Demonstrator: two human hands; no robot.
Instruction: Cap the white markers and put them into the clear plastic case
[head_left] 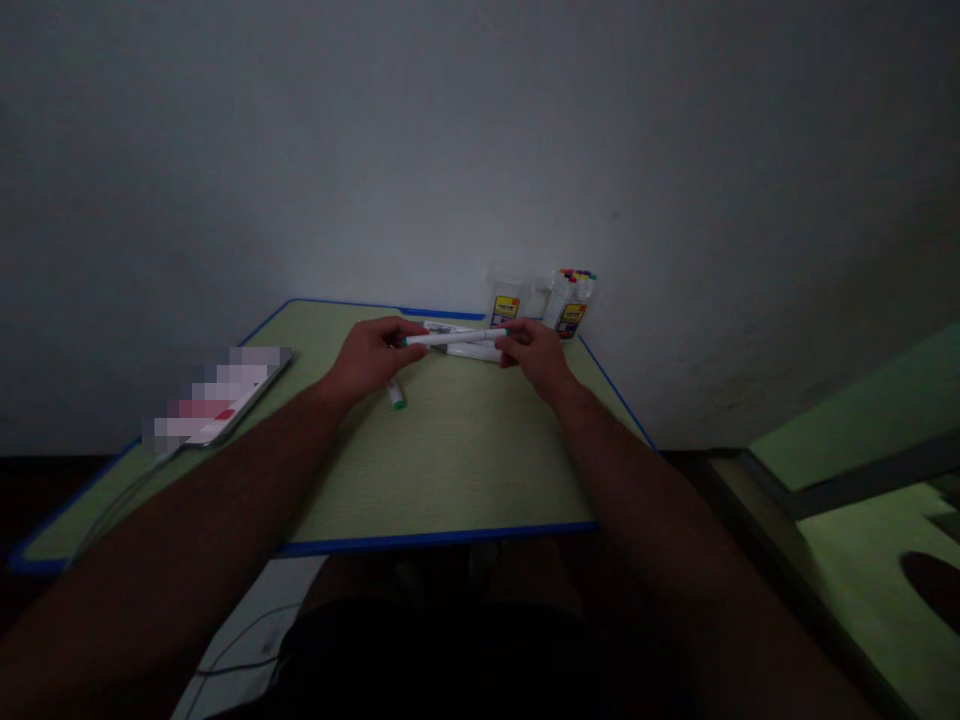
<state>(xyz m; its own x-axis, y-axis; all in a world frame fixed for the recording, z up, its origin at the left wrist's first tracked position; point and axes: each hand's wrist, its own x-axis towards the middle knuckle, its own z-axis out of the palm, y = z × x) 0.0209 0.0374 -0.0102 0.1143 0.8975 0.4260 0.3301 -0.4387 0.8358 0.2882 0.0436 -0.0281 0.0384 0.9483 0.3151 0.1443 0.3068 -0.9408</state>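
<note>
A white marker (pixel 457 338) with green ends is held level between my two hands, above the far half of the table. My left hand (pixel 371 357) pinches its left end, and my right hand (pixel 534 352) pinches the right end. Behind and below the marker lie more white marker-like pieces (pixel 474 351), partly covered by it and by my right fingers. Under my left hand another marker (pixel 396 396) with a green end rests on the table, its far part hidden by the hand.
The pale table (pixel 450 460) has a blue edge. At the back stand a clear container (pixel 508 298) and another container of colourful-capped markers (pixel 571 305), near the wall. On the left lies a tablet-like device (pixel 225 400), its screen blurred, with a white cable attached.
</note>
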